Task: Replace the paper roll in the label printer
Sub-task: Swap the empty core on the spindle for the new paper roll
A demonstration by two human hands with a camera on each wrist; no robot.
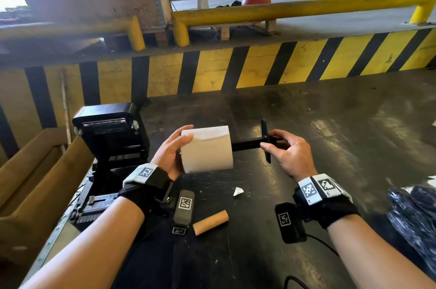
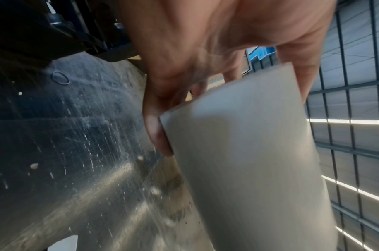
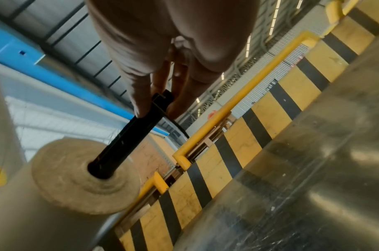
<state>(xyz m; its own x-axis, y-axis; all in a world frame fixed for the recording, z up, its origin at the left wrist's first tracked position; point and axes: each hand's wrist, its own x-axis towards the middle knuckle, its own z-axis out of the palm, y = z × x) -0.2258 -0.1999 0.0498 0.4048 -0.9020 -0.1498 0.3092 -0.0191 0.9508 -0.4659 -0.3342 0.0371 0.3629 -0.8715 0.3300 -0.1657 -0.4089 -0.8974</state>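
Left hand [image 1: 170, 155] grips the roll [image 1: 207, 150], held above the worktop [image 1: 330, 147] beside the open printer [image 1: 111, 147]; right hand [image 1: 289, 153] pinches the spindle [image 1: 246, 145], partly entered in the core; misalignment risks jamming; loose paper may unwind.

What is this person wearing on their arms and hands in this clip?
Both forearms are bare, with no sleeves. The left hand and right hand are ungloved. Each wrist carries a black strap with white square-code markers and a black camera module below it; a thin black cable trails from the right unit.
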